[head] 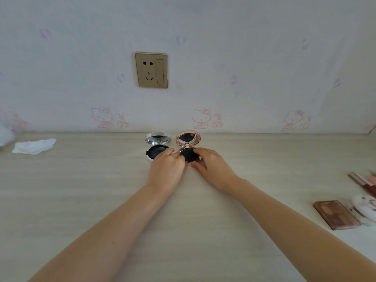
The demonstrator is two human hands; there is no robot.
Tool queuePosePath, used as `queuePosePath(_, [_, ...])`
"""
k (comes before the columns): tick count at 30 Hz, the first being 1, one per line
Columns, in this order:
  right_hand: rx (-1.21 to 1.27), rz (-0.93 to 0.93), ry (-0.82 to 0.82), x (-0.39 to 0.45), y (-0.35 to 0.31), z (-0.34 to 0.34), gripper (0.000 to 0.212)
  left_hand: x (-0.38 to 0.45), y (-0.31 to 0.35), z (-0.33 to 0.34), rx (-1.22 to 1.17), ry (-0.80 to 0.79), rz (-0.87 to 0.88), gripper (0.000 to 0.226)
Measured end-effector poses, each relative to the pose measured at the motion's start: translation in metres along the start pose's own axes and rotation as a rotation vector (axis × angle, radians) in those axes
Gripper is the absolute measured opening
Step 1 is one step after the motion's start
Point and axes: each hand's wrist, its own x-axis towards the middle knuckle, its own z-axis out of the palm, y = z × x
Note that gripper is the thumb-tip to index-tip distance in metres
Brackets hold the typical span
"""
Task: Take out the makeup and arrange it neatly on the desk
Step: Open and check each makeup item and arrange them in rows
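Two round compacts stand with lids raised at the back of the desk near the wall. The pink-gold compact (188, 140) has its mirror lid up and a black puff in its base. My left hand (165, 165) and my right hand (211, 164) both grip that base from either side, fingers curled on its rim. Just left of it sits the silver compact (156, 142), also with a black puff; my left hand covers part of its base.
At the desk's right edge lie a brown eyeshadow palette (335, 214), a white round case (365, 208) and several lip tubes (364, 183). A crumpled white tissue (34, 146) lies at the far left. A wall socket (151, 70) sits above the compacts.
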Motion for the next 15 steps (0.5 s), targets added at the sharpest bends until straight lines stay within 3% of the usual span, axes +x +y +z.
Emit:
queuePosePath(9, [-0.001,0.044,0.006,-0.003,0.000,0.001,0.053,-0.004,-0.002,-0.002,-0.095,0.023,-0.039,0.010])
queuePosePath(15, [-0.060,0.032,0.029,-0.026,-0.002,-0.011,0.051,-0.015,0.006,-0.014,-0.125,-0.024,-0.046,0.018])
